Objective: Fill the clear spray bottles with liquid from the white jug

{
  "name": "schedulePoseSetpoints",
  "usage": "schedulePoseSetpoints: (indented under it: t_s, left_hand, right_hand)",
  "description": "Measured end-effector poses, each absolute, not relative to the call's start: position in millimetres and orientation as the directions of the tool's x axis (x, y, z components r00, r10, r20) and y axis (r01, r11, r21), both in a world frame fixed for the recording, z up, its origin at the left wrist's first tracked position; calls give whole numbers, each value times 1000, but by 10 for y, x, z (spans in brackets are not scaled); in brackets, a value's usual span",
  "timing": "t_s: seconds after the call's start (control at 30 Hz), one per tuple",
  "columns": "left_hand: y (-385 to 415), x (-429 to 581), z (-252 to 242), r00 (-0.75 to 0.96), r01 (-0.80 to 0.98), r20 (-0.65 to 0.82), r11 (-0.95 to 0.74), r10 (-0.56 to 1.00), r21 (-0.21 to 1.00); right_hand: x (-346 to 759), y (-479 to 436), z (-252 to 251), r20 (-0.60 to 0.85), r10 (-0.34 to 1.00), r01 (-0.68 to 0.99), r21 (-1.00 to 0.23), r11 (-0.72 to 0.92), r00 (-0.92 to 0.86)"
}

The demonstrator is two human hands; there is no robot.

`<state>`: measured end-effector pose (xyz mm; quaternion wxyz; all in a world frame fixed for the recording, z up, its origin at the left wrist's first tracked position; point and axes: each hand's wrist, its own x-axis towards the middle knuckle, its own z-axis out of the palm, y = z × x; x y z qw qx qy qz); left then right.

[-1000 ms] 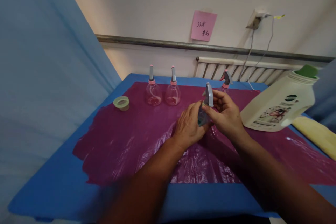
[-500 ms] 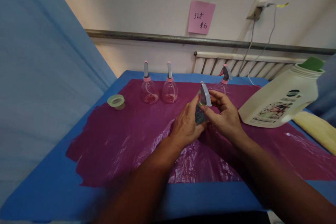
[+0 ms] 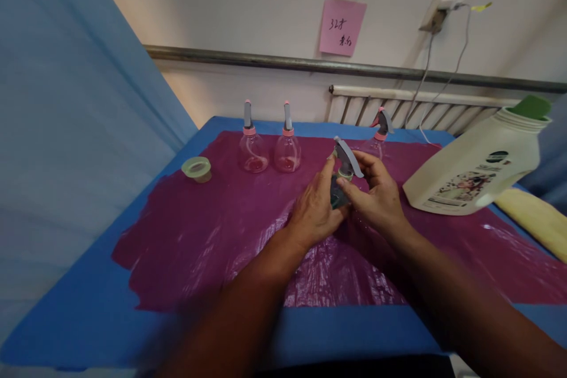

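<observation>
A spray bottle (image 3: 339, 194) with a grey trigger head and a pale green collar is between my hands, above the plastic sheet. My left hand (image 3: 315, 204) is closed around its left side, thumb or finger up near the head. From the right, my right hand (image 3: 375, 192) grips the bottle at its collar. Most of the bottle's body is hidden by my fingers. Behind my right hand stands a spray bottle (image 3: 380, 136) with a pink collar, partly covered. Two more pink-collared spray bottles (image 3: 253, 153) (image 3: 287, 153) stand upright to the left, a little pink liquid in each.
A large cream detergent bottle (image 3: 476, 171) with a green cap leans at the right, beside a yellow cloth (image 3: 534, 215). At the left sits a pale green cap (image 3: 197, 169). Shiny purple sheeting (image 3: 190, 248) covers the blue table (image 3: 88, 307). A blue curtain (image 3: 66, 100) hangs at left.
The grey trigger head of the held spray bottle has turned, so its lever now points more to the right. Both hands stay in nearly the same place.
</observation>
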<state>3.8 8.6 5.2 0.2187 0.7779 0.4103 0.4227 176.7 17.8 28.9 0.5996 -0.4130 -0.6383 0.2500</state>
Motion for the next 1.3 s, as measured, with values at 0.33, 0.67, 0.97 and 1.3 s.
schedulePoseSetpoints:
  t_s: [0.33, 0.67, 0.97, 1.3]
  left_hand:
    - [81, 39, 80, 316, 428, 495, -587, 810, 687]
    - [74, 32, 99, 316, 417, 495, -587, 810, 694]
    - [79, 43, 88, 304, 449, 468, -558, 830, 697]
    - [71, 48, 94, 307, 431, 457, -550, 835, 715]
  right_hand:
    - [1786, 166, 312, 565, 825, 224, -806, 547, 17]
    - [1822, 179, 326, 518, 854, 194, -834, 517, -51]
    - [1789, 207, 399, 571, 820, 287, -794, 536, 47]
    - [1815, 147, 477, 553, 833, 330, -790, 516, 23]
